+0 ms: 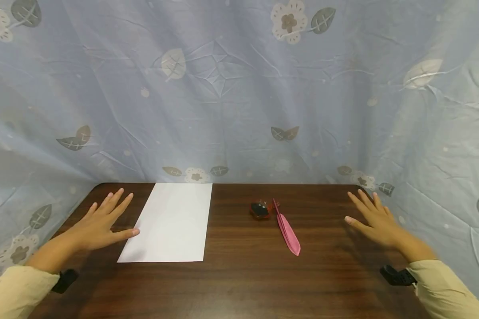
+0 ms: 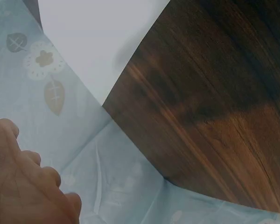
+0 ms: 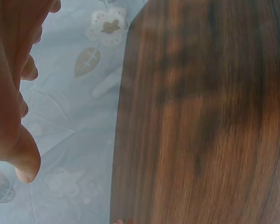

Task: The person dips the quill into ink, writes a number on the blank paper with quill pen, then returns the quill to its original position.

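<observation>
My left hand [image 1: 97, 225] is held over the left of the table with fingers spread, its thumb tip overlapping the left edge of a white sheet of paper [image 1: 174, 223]. The left wrist view shows part of that hand [image 2: 30, 179] and a paper corner. On the other side, my right hand [image 1: 377, 223] hovers with spread fingers, holding nothing. Between the hands lies a pink feather quill [image 1: 288, 235] with a thin dark-pink stem. Its stem end overlaps a small orange-red see-through container with dark contents [image 1: 260, 210].
The dark brown wooden table [image 1: 243, 283] has a patterned pale blue cloth [image 1: 239, 110] hanging behind it and at both sides. Dark wrist devices sit under both cuffs, the right one [image 1: 397, 275] near the table's right side.
</observation>
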### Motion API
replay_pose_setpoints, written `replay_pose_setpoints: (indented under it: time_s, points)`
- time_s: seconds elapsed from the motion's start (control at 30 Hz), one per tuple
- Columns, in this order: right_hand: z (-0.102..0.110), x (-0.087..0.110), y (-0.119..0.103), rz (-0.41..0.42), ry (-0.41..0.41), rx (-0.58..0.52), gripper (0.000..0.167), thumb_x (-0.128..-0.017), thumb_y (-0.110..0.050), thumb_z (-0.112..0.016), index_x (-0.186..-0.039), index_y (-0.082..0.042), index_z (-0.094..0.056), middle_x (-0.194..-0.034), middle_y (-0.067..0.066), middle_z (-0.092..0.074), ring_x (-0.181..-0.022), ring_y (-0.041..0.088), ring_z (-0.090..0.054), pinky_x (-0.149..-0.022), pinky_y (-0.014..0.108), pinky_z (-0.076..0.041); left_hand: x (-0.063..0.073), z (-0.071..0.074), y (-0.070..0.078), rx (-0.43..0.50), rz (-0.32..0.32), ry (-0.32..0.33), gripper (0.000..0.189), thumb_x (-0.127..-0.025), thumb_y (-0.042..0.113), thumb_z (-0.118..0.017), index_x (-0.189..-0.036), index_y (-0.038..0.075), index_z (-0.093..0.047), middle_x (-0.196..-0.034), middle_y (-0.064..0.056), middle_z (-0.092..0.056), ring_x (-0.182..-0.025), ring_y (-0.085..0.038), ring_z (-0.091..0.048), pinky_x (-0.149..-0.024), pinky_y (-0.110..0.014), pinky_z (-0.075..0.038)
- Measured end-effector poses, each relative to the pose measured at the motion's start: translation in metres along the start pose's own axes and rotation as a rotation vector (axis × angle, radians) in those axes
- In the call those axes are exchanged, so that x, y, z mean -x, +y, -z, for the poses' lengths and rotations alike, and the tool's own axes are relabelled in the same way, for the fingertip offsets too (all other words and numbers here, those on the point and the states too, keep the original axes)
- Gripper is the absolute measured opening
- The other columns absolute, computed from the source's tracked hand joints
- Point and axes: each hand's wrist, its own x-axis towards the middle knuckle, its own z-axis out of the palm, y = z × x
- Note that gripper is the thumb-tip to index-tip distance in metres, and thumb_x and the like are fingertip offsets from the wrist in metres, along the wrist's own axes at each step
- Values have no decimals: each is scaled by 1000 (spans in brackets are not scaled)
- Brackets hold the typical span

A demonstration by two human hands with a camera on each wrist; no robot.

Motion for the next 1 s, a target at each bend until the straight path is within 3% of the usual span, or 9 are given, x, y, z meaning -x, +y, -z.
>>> replay_pose_setpoints:
  time_s: [0.4, 0.63, 1.0]
  points:
    - [-22, -15, -5, 32, 13, -146, 72, -99, -38, -49, -156, -19, -8, -158, 26, 0, -137, 57, 14, -95, 81, 0, -16, -28, -13, 117, -49, -30, 102, -86, 50, -64, -154, 5, -3, -159, -22, 3, -143, -46, 8, -106, -70, 6]
    - [-34, -20, -10, 19, -6, -215, 71, -99, -39, -49, -156, -24, -9, -159, 22, 3, -139, 52, 17, -93, 83, -1, -21, -47, -18, 119, -40, -72, 101, -84, 50, -65, -152, -2, -11, -157, -27, -5, -142, -50, 0, -105, -73, -1]
    - [-48, -28, -19, 38, -1, -241, 69, -99, -36, -52, -155, -18, -16, -158, 26, -4, -140, 53, 10, -97, 80, -5, -26, -65, -18, 119, -31, -134, 98, -82, 50, -68, -147, -8, -23, -155, -30, -11, -139, -55, -8, -104, -74, -4]
